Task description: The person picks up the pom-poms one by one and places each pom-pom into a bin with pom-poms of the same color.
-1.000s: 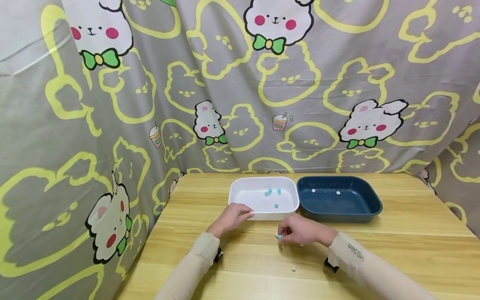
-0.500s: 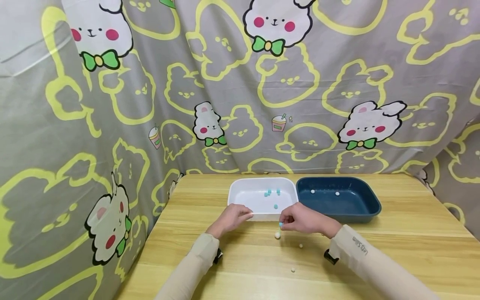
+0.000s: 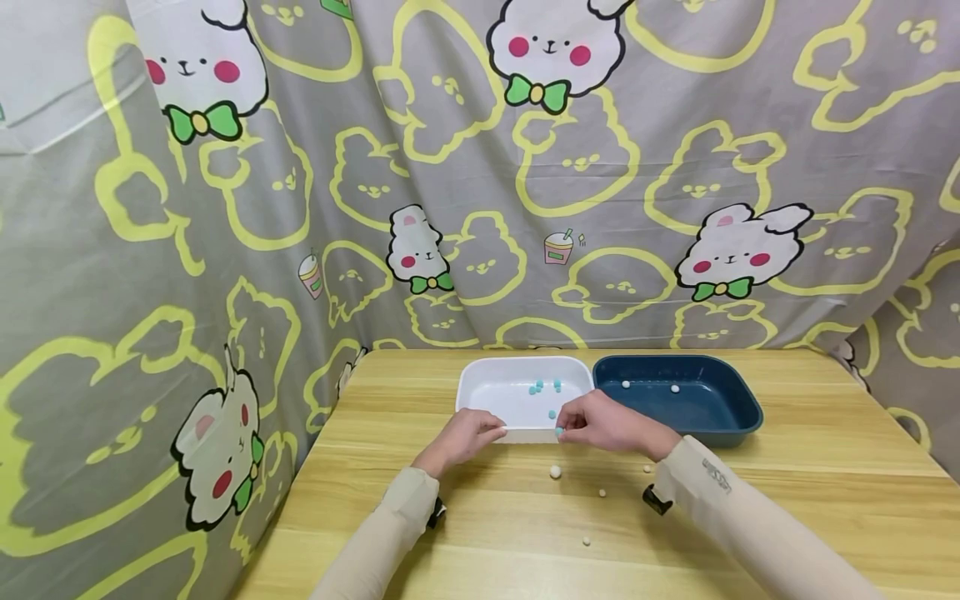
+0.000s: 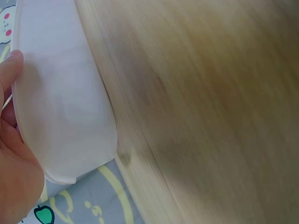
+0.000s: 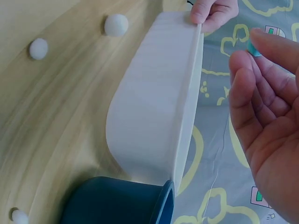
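Note:
My right hand [image 3: 606, 423] pinches a small turquoise ball [image 5: 253, 48] between thumb and finger. It is at the front right rim of the white plastic tray [image 3: 525, 435]. On that tray's front rim, my left hand [image 3: 467, 433] grips the edge, with the thumb [image 4: 14, 65] against the outer wall. Several turquoise balls [image 3: 552, 414] lie inside the white tray. Two white balls [image 3: 675, 389] rest in the dark blue tray [image 3: 720, 437] beside it.
Several white balls lie loose on the wooden table: a larger ball [image 3: 555, 472] in front of the white tray and smaller ones nearer me, such as this ball [image 3: 587, 542]. A patterned curtain [image 3: 480, 208] hangs behind and to the left of the table.
My right hand has lifted the turquoise ball away from the tabletop, up to the white tray's front rim. The larger white ball has come into view below it. My left hand stays put.

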A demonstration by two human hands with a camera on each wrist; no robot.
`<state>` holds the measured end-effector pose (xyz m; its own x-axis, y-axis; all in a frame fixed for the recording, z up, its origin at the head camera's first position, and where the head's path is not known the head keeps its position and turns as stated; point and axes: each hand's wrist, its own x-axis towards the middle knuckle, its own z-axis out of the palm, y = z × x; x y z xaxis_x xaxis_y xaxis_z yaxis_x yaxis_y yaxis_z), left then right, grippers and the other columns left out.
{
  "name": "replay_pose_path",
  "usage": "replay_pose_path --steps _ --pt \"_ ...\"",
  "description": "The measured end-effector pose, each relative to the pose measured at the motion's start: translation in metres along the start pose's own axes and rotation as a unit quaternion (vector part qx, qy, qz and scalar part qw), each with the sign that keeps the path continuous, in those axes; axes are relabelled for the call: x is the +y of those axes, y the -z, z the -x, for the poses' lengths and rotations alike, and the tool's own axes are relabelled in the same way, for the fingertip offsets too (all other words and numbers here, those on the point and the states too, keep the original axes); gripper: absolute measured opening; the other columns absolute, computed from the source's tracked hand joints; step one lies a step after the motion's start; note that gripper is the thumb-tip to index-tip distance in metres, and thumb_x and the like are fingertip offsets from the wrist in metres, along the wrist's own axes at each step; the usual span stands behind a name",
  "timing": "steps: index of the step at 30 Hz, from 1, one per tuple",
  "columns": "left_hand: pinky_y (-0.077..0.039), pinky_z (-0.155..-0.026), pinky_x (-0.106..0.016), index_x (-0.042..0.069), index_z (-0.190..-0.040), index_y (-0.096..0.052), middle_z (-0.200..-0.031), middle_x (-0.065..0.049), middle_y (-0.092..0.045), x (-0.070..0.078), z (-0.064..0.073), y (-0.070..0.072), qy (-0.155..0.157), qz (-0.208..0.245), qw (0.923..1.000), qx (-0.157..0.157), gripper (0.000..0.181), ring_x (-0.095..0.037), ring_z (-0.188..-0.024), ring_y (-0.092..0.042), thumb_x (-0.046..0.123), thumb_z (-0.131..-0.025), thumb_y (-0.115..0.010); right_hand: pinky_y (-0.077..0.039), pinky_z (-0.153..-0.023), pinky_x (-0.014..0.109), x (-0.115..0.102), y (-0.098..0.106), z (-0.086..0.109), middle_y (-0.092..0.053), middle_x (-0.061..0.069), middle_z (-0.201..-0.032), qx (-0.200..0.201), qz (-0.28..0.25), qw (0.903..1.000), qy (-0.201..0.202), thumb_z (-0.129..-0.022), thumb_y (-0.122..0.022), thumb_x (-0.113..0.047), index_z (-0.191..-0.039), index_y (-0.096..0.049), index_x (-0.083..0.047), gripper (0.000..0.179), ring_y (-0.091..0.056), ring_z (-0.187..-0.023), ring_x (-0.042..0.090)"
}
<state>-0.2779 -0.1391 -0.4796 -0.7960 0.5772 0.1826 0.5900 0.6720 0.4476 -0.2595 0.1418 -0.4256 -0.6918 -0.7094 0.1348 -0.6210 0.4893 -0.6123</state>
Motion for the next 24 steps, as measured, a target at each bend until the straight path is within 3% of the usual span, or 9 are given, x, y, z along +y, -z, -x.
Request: replay_pose_path --steps 9,24 --pt "-0.047 -0.071 -0.021 0.015 -0.091 -0.075 -0.082 0.009 -0.067 -0.002 -0.001 -0.001 -0.003 -0.008 1.0 0.0 0.021 -0.002 -0.074 -0.057 0.028 -0.095 -0.059 -0.047 -0.057 0.026 0.004 0.005 -0.014 -0.064 -0.003 -0.073 0.012 -0.02 0.9994 -0.025 -0.089 -0.068 -0.023 -0.084 -0.069 -0.019 0.006 -0.054 -0.06 0.008" --pt "-0.048 -0.071 -0.021 0.016 -0.093 -0.075 -0.083 0.009 -0.068 -0.003 -0.001 -0.002 0.006 0.002 1.0 -0.001 0.021 -0.001 -0.075 -0.058 0.029 -0.095 -0.059 -0.049 -0.059 0.031 0.02 0.006 -0.036 -0.067 0.008 -0.079 0.034 -0.06 0.9954 -0.067 -0.088 -0.067 -0.011 -0.096 -0.07 -0.002 0.012 -0.059 -0.065 0.017"
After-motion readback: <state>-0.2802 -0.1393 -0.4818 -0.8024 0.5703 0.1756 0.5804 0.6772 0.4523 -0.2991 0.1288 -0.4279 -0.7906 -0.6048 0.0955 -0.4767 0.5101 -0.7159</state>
